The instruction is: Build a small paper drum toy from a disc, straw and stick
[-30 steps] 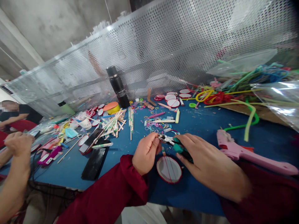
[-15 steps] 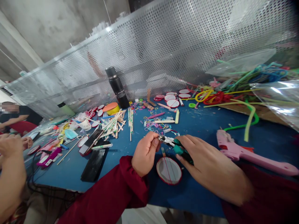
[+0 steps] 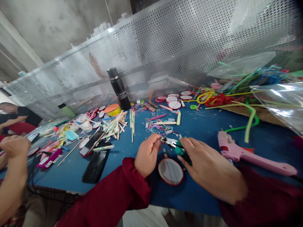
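My right hand (image 3: 208, 167) is wrapped round the green-and-black handles of a pair of pliers (image 3: 170, 142), whose metal jaws point left. The jaws meet the fingertips of my left hand (image 3: 148, 154), which is closed in a pinch. Whatever sits between those fingertips is too small to make out. Just below the pliers lies a small round disc (image 3: 170, 171), grey-white with a red rim and red lines across it, and a short stick at its top.
A pink glue gun (image 3: 255, 156) lies to the right. Two phones (image 3: 96, 165), loose sticks (image 3: 118, 126) and clutter cover the left. A black bottle (image 3: 119, 90) stands by the perforated metal screen (image 3: 165, 53). Coloured strips (image 3: 251, 82) fill the back right. Another person's arm (image 3: 15, 164) reaches in at left.
My right hand and the pliers have shifted slightly left. My left hand stays almost in place. At the left edge, the other person's hand has moved a little right.
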Available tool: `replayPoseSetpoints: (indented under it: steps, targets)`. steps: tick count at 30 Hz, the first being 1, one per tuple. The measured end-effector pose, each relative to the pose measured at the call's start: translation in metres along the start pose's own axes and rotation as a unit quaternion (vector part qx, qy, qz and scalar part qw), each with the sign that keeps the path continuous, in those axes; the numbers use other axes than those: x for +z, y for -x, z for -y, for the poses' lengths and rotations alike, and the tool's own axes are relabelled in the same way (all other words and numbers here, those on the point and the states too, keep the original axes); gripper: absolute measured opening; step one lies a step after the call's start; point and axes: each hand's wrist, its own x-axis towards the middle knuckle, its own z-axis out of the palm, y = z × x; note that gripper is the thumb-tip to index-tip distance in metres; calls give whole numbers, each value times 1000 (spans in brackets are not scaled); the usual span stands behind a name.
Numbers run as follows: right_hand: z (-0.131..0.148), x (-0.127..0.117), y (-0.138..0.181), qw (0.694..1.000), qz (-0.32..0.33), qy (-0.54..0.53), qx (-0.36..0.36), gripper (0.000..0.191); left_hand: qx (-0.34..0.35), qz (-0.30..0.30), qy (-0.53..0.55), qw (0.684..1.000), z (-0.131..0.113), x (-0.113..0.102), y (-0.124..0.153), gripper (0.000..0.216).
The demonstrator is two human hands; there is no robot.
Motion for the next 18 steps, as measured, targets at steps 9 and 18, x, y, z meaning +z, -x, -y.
replayPoseSetpoints:
  steps: [9, 18]
  targets:
    - [5, -1, -2, 998, 17, 62, 16, 16, -30, -6, 38, 999, 4, 3, -2, 28]
    - [6, -5, -4, 983, -25, 180, 5, 17, -70, 57, 17, 996, 4, -7, -4, 25]
